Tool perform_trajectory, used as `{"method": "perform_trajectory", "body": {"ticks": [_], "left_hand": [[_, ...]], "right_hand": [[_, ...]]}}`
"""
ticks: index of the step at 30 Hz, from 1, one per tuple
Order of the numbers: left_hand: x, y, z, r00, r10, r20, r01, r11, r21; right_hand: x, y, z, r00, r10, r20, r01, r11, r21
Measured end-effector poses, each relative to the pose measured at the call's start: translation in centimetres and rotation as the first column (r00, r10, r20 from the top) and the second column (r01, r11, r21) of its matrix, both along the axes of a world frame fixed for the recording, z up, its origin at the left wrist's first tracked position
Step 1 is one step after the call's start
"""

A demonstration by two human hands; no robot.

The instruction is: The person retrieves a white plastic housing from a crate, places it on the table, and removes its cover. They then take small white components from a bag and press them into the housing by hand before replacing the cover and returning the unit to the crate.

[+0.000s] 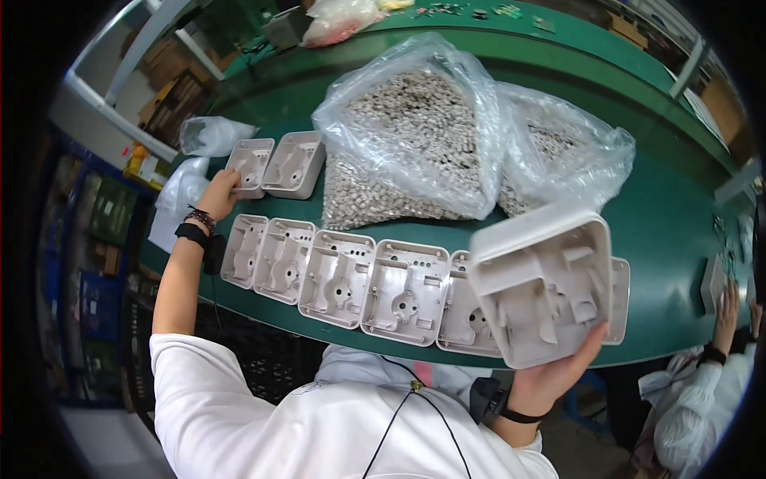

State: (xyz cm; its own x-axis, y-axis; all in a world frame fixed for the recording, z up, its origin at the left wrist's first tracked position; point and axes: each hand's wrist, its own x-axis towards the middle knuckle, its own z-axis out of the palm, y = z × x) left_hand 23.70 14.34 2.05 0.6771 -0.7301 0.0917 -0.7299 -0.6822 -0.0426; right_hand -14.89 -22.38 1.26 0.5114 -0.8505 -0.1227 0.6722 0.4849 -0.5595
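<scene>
In my right hand (pixel 550 371) I hold up a light grey plastic housing (pixel 523 239), tilted so its ribbed inside shows. It hangs over the right part of a row of similar open housings (pixel 408 291) along the table's near edge and hides some of them. My left hand (pixel 219 193) reaches to the far left, its fingers gripping the near left edge of another grey housing (pixel 252 164). Right beside that one stands a further housing (pixel 294 165), also open side up.
A large clear plastic bag (pixel 411 132) full of small light parts stands mid-table, with a second such bag (pixel 550 148) to its right. Crumpled plastic (pixel 211 136) lies at the left. A co-worker's hand (pixel 728 307) is at the right edge of the green table (pixel 670 207).
</scene>
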Motion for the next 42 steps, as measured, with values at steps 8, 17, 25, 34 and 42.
{"method": "perform_trajectory", "body": {"ticks": [8, 17, 25, 34, 42], "left_hand": [[-2.6, -2.1, 2.6, 0.994, -0.013, 0.112, -0.013, 0.975, 0.221], [-20.4, -13.4, 6.2, 0.504, -0.513, -0.695, -0.284, 0.661, -0.695], [-15.3, -4.3, 8.6, 0.979, -0.018, -0.204, -0.132, 0.707, -0.695], [-6.4, 10.7, 0.4, 0.74, 0.67, 0.049, -0.669, 0.742, -0.039], [0.1, 24.5, -8.1, 0.813, 0.538, -0.222, -0.56, 0.827, -0.047]], "right_hand": [[1.3, 1.7, 0.6, 0.944, 0.329, -0.041, -0.331, 0.926, -0.182], [5.4, 6.8, -0.1, 0.846, 0.526, -0.092, -0.53, 0.809, -0.255], [4.9, 9.0, 1.6, 0.821, 0.222, -0.525, -0.548, 0.056, -0.834], [-3.7, -4.5, -1.0, 0.661, -0.566, -0.493, -0.156, 0.539, -0.828], [-8.2, -13.9, -5.0, 0.144, -0.855, -0.498, -0.369, 0.421, -0.829]]}}
